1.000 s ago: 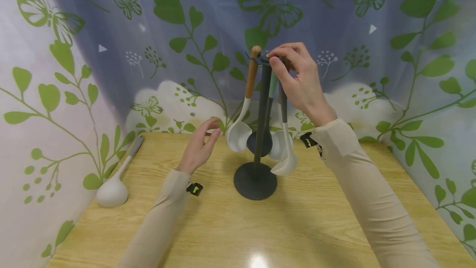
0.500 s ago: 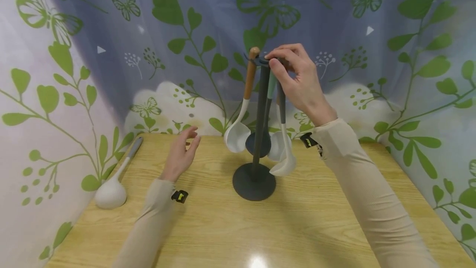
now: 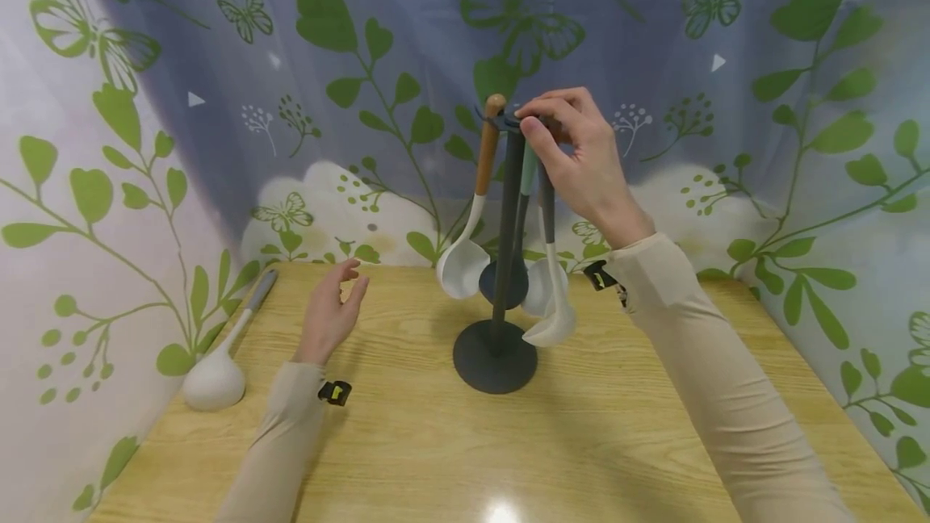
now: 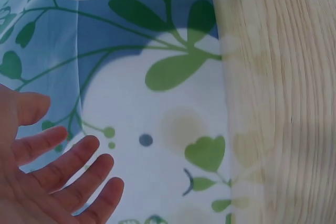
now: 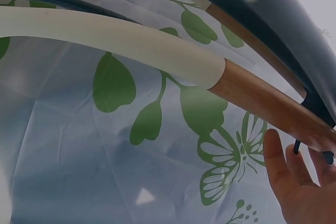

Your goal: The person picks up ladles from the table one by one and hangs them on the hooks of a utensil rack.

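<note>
A dark utensil rack (image 3: 496,366) stands on the wooden table, ladles hanging around its pole. My right hand (image 3: 584,156) grips the rack's top, thumb and fingertips at the hook ring. Beneath that hand hangs a white ladle with a grey handle (image 3: 556,321). A white ladle with a wooden handle (image 3: 465,265) hangs on the left side. Behind the pole are a dark ladle with a green handle (image 3: 519,285) and another white ladle (image 3: 539,289). My left hand (image 3: 328,313) is over the table left of the rack, holding nothing; its fingers are spread in the left wrist view.
A white ladle with a grey handle (image 3: 216,382) lies at the table's left edge, bowl toward me. A printed curtain (image 3: 407,39) with leaves and butterflies closes off the back and both sides of the table (image 3: 436,458).
My left hand has drawn away from the rack, moving left and slightly toward me. The right hand stays at the rack's top, and the hanging ladles keep their places.
</note>
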The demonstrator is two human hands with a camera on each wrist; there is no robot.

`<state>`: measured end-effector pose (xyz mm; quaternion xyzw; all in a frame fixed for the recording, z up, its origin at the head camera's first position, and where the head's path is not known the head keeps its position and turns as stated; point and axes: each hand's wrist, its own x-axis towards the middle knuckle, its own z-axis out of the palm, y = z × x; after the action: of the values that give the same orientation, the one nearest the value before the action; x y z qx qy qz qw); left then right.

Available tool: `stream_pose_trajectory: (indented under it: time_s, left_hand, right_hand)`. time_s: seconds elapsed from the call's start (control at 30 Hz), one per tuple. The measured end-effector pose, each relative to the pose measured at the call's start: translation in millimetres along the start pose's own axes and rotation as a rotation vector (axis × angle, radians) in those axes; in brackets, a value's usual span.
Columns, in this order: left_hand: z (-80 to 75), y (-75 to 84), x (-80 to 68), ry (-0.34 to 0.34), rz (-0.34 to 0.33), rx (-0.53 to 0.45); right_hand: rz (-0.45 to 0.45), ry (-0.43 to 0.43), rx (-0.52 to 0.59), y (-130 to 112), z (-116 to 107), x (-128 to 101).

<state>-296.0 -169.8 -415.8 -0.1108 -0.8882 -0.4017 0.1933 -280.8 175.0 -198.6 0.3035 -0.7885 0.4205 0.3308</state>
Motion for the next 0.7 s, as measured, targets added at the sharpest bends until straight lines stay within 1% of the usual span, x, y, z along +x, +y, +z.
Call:
stream_pose_trajectory:
  time_s: [0.2, 0.37, 0.53, 0.7]
  left_hand:
    - [-6.8, -5.9, -0.6, 0.012, -0.039, 0.065]
    - [-10.3, -10.6, -1.2, 0.018, -0.032, 0.098]
    - [-14.0, -17.3, -2.3, 0.030, -0.046, 0.145]
    - [-24.3, -25.2, -3.0, 0.033, -0.076, 0.220]
  right_hand:
    - [-0.006, 0.011, -0.021, -2.7, -0.1, -0.4]
    - [0.000, 0.017, -0.017, -2.8, -0.7, -1.7]
    - [0.004, 0.017, -0.024, 0.1, -0.9, -2.3]
    - [-0.001, 0.020, -0.037, 1.3, -0.8, -2.2]
